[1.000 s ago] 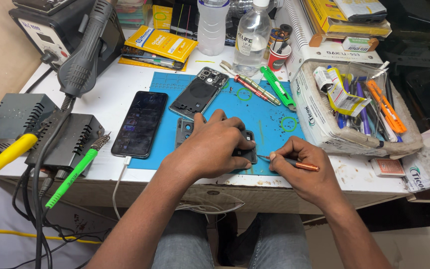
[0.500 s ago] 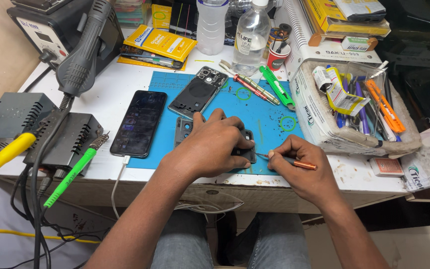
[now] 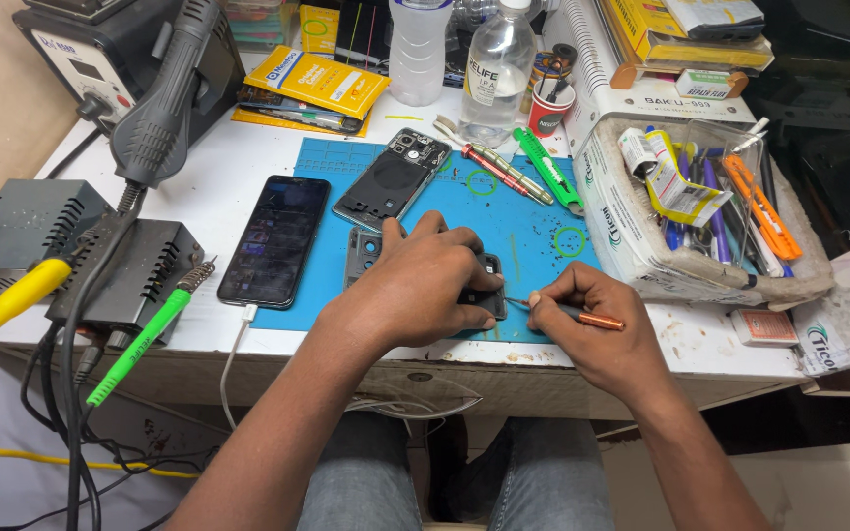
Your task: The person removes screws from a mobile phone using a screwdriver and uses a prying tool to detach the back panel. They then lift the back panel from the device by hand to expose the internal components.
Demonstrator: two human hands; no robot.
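Nearest the bench edge, the left hand (image 3: 425,285) lies flat over an opened phone (image 3: 371,251), fingers curled down and pressing it onto the blue work mat (image 3: 533,226) — a hold that looks meant to keep the body from sliding. Just beside it, the right hand (image 3: 592,329) pinches a copper-handled screwdriver (image 3: 582,317) between thumb and fingertips, the tip laid low against the phone's right edge, where the left fingers end.

To the left, a dark smartphone (image 3: 275,239) lies screen-up, half on the mat, with a white cable (image 3: 238,339) at its near end. Beyond the hands, a removed back cover (image 3: 393,179) rests inner side up, set out of the way. Further right lie a red-handled driver (image 3: 492,169) and a green utility knife (image 3: 548,169), then a white tray (image 3: 632,246) crowded with tools. At the back stand two clear bottles (image 3: 494,69) — and, far left, a grey hot-air station (image 3: 164,108).
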